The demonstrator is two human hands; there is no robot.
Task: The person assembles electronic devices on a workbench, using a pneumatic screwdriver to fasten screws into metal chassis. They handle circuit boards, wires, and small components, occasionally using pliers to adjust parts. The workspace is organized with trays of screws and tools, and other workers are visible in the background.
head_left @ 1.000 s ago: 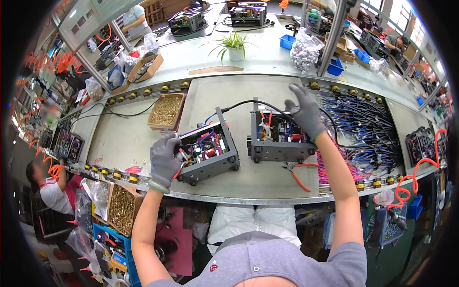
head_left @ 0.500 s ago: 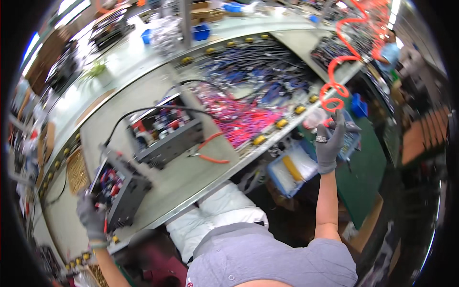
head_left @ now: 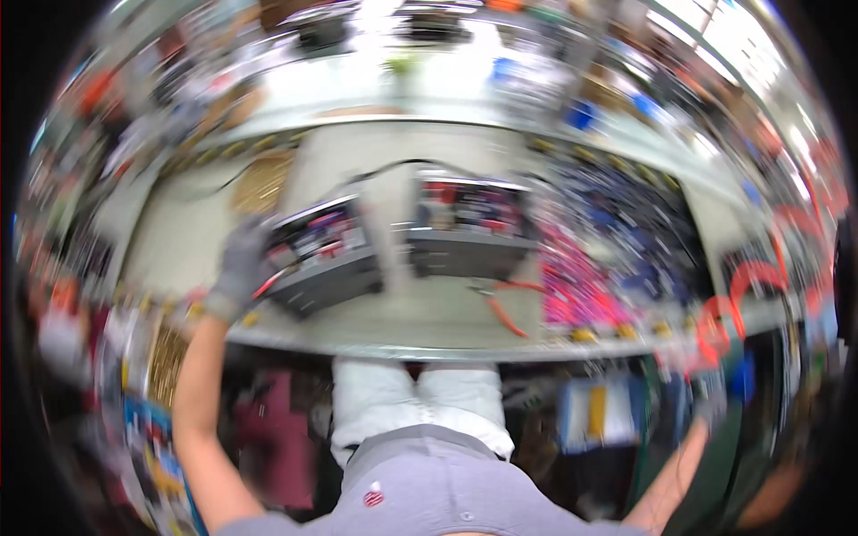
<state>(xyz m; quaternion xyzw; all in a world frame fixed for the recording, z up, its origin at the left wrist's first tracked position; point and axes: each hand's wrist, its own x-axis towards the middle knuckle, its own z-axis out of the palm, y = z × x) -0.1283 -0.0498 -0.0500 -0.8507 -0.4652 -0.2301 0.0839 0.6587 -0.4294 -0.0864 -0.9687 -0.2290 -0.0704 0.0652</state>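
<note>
1. From my end of the feed, the left hand (head_left: 239,266), in a grey glove, was at the left end of the left metal unit (head_left: 326,259); a red strip (head_left: 267,286) showed just below its fingers; blur hid the fingertips – I could not tell whether they gripped or only touched.
2. The right hand (head_left: 712,406) was low at the far right, beyond the bench edge, below the coiled red hose (head_left: 742,304); it was too smeared for me to tell whether it stood wide, narrow or loaded.
3. The left unit sat tilted on the pale bench (head_left: 433,313), packed with coloured parts; the second metal unit (head_left: 469,255) stood to its right, apart from it; a black cable (head_left: 402,163) arched behind both.
4. Orange-handled pliers (head_left: 507,317) lay in front of the second unit; pink wires (head_left: 581,286) and dark blue wires (head_left: 626,214) covered the bench to the right; a box of brass-coloured pieces (head_left: 262,185) sat behind the left hand.
5. On labels, I made out only a small red-and-white emblem (head_left: 374,497) on the grey shirt (head_left: 424,482); I could read nothing on it – too blurred.
</note>
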